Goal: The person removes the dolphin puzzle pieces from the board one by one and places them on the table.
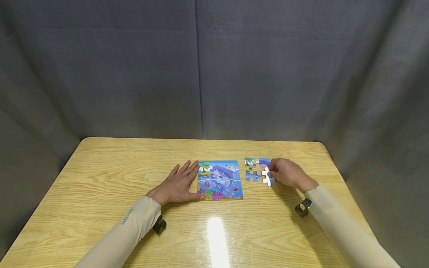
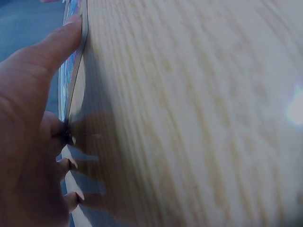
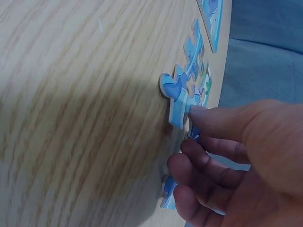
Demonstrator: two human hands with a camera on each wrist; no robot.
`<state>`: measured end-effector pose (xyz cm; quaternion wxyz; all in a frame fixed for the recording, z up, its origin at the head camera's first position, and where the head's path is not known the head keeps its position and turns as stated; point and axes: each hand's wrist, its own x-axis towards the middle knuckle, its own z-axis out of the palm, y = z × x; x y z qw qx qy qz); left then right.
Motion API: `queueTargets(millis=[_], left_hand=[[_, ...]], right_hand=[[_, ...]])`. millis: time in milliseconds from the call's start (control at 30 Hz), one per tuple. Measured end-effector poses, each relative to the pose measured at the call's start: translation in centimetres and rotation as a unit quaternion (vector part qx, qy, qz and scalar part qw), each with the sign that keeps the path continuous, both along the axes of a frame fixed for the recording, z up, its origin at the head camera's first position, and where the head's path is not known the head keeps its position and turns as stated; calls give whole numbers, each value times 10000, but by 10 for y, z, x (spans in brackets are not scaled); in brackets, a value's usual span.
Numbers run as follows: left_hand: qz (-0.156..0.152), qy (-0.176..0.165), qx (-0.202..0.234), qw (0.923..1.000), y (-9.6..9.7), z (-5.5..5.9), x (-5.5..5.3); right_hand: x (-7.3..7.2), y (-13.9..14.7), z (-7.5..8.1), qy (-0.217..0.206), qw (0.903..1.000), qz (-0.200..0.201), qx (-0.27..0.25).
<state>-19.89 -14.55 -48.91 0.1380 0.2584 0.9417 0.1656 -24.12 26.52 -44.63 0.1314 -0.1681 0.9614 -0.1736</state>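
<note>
A square jigsaw puzzle with a dolphin picture lies flat on the table. My left hand is spread along its left side, fingers straight, with the thumb on the lower left corner. In the left wrist view the thumb rests over the board's edge. To the right of the board, my right hand pinches a puzzle piece that shines white with glare. In the right wrist view the thumb presses on a blue piece; the fingertips behind it are partly hidden.
Several loose pieces lie beside the right hand, among them a palm-tree piece and a blue piece. Another blue piece shows below the right fingers. The wooden table ends at a grey curtain.
</note>
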Motion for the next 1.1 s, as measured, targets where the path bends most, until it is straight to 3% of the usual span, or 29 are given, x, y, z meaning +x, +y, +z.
queueTargets(millis=[433, 700, 1100], left_hand=[[4, 8, 9, 10000, 1, 2, 1], [-2, -21, 12, 10000, 1, 2, 1], [-16, -11, -1, 10000, 0, 2, 1]], right_hand=[[-1, 2, -8, 234, 9996, -112, 134], [-4, -9, -6, 381, 9993, 59, 30], [-3, -51, 2, -15, 9981, 529, -328]])
